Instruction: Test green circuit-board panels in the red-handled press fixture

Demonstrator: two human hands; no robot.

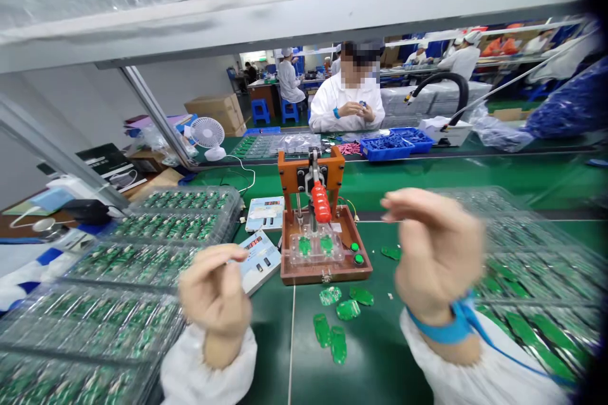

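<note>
My left hand is raised left of the press fixture, beside two small display boxes. Its fingers are loosely bent, thumb and forefinger apart, and nothing shows between them. My right hand, wearing a blue wrist strap, hovers right of the fixture, blurred, with bent fingers apart and nothing visible in them. Between them stands the press fixture with a red lever handle. Two small green circuit boards sit in its clear holder. Several loose green circuit boards lie on the mat before it.
Clear trays of circuit boards are stacked at left; more trays stand at right. A white fan and blue bins stand farther back. Overhead runs a shelf beam. A co-worker sits across the bench.
</note>
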